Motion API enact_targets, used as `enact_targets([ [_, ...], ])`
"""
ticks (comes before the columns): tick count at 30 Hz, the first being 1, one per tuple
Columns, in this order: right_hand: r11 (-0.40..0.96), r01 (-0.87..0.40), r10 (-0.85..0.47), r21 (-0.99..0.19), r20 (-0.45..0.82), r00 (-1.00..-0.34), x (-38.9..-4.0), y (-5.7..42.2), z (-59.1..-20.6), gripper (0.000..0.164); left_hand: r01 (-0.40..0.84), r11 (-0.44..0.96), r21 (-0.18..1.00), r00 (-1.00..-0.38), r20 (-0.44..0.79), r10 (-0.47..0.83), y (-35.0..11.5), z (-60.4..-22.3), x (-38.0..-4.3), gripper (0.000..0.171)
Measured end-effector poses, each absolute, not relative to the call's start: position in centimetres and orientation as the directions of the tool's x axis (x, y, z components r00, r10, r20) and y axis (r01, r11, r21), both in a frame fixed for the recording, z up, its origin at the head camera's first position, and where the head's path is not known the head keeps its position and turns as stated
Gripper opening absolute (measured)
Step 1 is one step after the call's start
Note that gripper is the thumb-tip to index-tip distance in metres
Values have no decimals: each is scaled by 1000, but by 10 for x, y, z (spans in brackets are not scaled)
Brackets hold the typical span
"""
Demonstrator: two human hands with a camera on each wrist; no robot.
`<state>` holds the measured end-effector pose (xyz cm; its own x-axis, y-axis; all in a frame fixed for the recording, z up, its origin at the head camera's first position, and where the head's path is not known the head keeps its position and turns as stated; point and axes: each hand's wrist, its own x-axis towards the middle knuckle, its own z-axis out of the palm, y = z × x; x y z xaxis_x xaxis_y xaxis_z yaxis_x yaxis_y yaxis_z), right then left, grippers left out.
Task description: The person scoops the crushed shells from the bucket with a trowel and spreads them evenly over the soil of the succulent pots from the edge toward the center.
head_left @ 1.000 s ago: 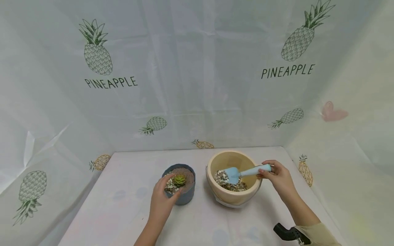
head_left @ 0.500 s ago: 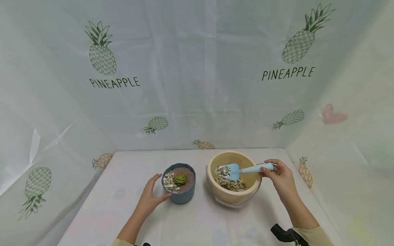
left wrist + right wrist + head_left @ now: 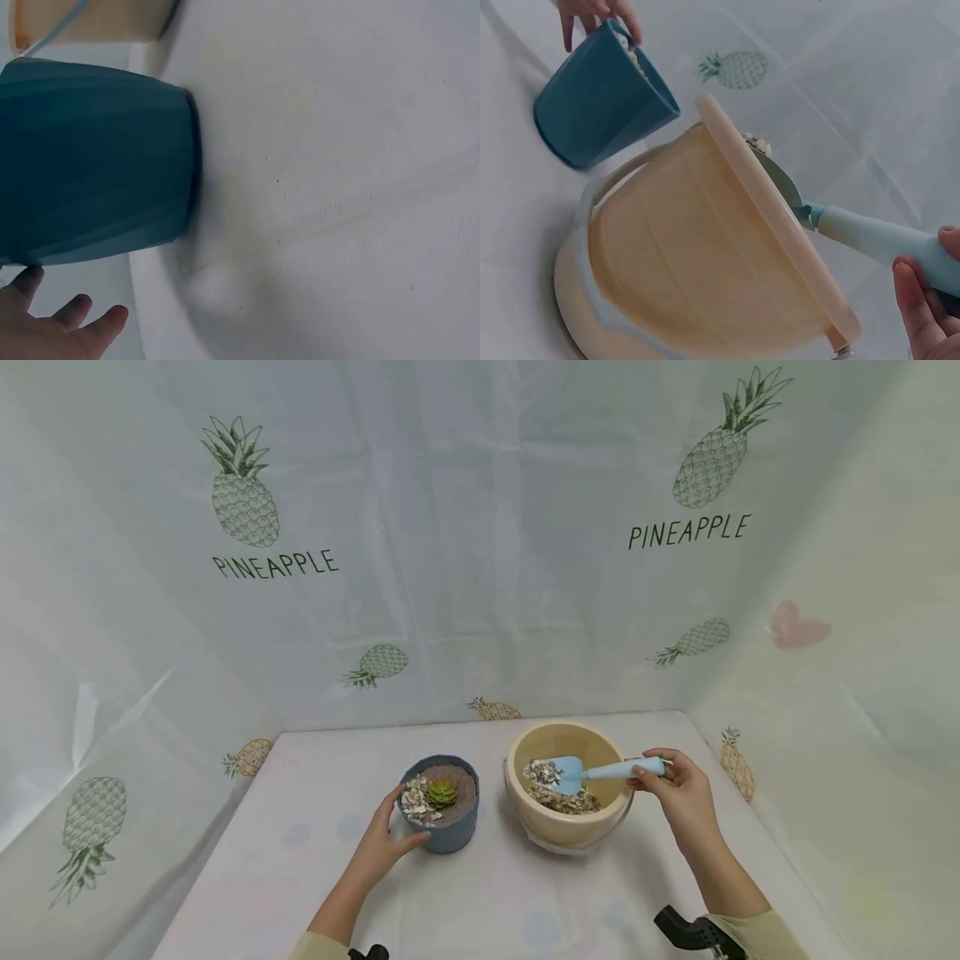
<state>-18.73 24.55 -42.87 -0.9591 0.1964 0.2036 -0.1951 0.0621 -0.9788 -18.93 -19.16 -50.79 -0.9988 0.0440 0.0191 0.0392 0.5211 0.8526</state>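
A blue pot (image 3: 452,838) holds brown soil, a small green succulent (image 3: 441,791) and pale stone-like chips (image 3: 415,802) on its left part. My left hand (image 3: 377,853) is at the pot's left side, thumb and fingers spread, fingertips right at the rim. One fingertip meets the pot wall (image 3: 97,161) in the left wrist view. With my right hand (image 3: 688,806) I hold a light blue trowel (image 3: 624,770) by its handle. Its blade carries a heap of chips (image 3: 542,772) over a cream bucket (image 3: 551,828), whose bottom has more chips (image 3: 573,803).
Bucket and pot stand side by side on a table (image 3: 300,852) under a pale cloth. A grey carrying handle (image 3: 592,289) hangs down the bucket's outside. A white pineapple-print curtain (image 3: 465,543) closes off the back and both sides.
My left hand has drawn back from above the chips in the blue pot to its left rim. The trowel blade has levelled, its load of chips now in fuller view.
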Motion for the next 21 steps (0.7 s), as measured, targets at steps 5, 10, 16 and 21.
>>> enact_targets([
  [5, 30, -203, 201, -979, 204, -958, -188, 238, -431, 37, 26, 495, 868, -1000, 22, 14, -195, -511, -188, 99],
  [10, 41, -206, 207, -978, 210, -955, -186, 237, -431, 38, 31, 457, 889, -1000, 29, 10, -194, -513, -188, 98],
  [16, 29, -220, 238, -975, 221, -946, -183, 241, -430, 33, 20, 428, 903, -1000, 12, 21, -186, -514, -190, 90],
  [21, 16, -214, 230, -977, 212, -950, -190, 240, -431, 28, 23, 422, 906, -1000, 22, 7, -185, -515, -191, 86],
])
